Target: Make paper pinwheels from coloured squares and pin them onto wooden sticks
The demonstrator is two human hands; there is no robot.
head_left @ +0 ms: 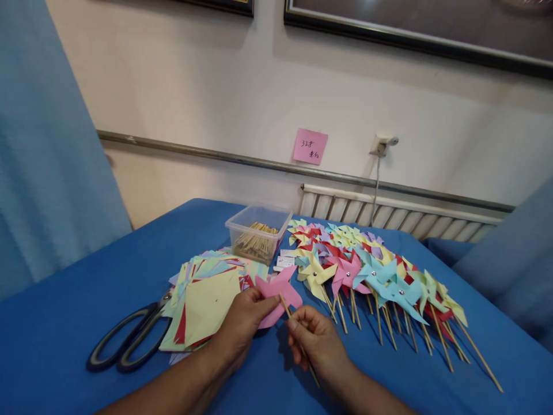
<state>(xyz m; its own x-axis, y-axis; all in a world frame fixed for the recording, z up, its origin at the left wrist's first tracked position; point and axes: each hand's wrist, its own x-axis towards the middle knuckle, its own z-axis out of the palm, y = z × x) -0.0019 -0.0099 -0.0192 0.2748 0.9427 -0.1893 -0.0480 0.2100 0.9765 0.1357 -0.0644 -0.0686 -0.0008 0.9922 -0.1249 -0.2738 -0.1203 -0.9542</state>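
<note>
A pink paper pinwheel (pixel 276 283) is pinched between the thumb and fingers of my left hand (pixel 245 318), above the blue tablecloth. My right hand (pixel 317 340) is closed around a thin wooden stick (pixel 309 366), which slants up so that its tip lies against the pinwheel near my left thumb. The join between stick and paper is partly hidden by my fingers. Left of my hands lies a heap of coloured paper squares (pixel 211 302), a pale yellow one on top. Black-handled scissors (pixel 132 340) rest beside the heap, their blades hidden under the paper.
Behind my hands stands a clear plastic box (pixel 259 233) of wooden sticks, with small white cards (pixel 285 260) beside it. Many finished pinwheels (pixel 375 271) on sticks lie piled to the right. A radiator (pixel 397 213) and a metal pipe (pixel 242 158) run along the wall.
</note>
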